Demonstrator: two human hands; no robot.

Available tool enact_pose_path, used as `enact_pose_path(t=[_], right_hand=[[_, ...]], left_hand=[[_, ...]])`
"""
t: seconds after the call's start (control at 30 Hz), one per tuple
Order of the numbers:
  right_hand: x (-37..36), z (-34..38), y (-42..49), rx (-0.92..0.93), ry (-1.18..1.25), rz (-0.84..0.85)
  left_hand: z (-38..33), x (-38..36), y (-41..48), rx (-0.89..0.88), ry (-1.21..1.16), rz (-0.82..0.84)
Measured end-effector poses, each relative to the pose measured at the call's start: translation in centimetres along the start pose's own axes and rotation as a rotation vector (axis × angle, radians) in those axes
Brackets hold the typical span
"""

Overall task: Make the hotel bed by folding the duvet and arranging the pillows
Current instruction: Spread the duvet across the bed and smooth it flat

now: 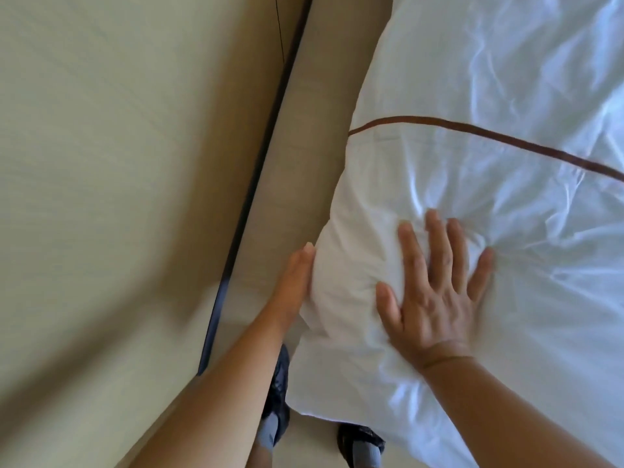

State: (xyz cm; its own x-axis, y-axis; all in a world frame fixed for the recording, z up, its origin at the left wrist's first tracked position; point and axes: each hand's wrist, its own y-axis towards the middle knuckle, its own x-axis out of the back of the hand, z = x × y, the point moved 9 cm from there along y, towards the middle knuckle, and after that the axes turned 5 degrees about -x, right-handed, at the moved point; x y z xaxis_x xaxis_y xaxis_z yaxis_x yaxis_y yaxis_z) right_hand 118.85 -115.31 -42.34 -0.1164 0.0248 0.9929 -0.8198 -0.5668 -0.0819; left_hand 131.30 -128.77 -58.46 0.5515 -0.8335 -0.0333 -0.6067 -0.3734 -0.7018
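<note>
White and wrinkled, the pillow [456,184] lies along the edge of the bed, beside a beige panel [297,157], and a thin brown stripe [489,135] crosses its cover. The right hand [435,292] rests flat on top of the pillow, its grip open and fingers spread, pressing the fabric into creases. The left hand [293,282] is also open, with the palm laid against the side of the pillow next to the panel. Below, dark shoes [280,393] stand on the floor.
</note>
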Motion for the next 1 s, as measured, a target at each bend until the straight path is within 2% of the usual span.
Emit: enact_pose_path(t=[0.17, 0.37, 0.7, 0.87, 1.0], right_hand=[[-0.5, -0.3, 0.0, 0.008, -0.004, -0.017], [-0.2, 0.0, 0.2, 0.011, -0.008, -0.024], [-0.5, -0.1, 0.1, 0.005, -0.018, -0.006], [-0.6, 0.0, 0.1, 0.009, -0.027, -0.005], [-0.6, -0.1, 0.0, 0.011, -0.039, 0.015]], left_hand=[[2.9, -2.4, 1.9, 0.119, -0.205, 0.135], [1.7, -2.8, 1.3, 0.136, -0.305, 0.155], [-0.4, 3.0, 0.2, 0.088, -0.288, 0.072], [-4.7, 5.6, -2.1, 0.118, -0.254, 0.153], [-7.4, 5.8, -3.6, 0.095, -0.314, 0.185]])
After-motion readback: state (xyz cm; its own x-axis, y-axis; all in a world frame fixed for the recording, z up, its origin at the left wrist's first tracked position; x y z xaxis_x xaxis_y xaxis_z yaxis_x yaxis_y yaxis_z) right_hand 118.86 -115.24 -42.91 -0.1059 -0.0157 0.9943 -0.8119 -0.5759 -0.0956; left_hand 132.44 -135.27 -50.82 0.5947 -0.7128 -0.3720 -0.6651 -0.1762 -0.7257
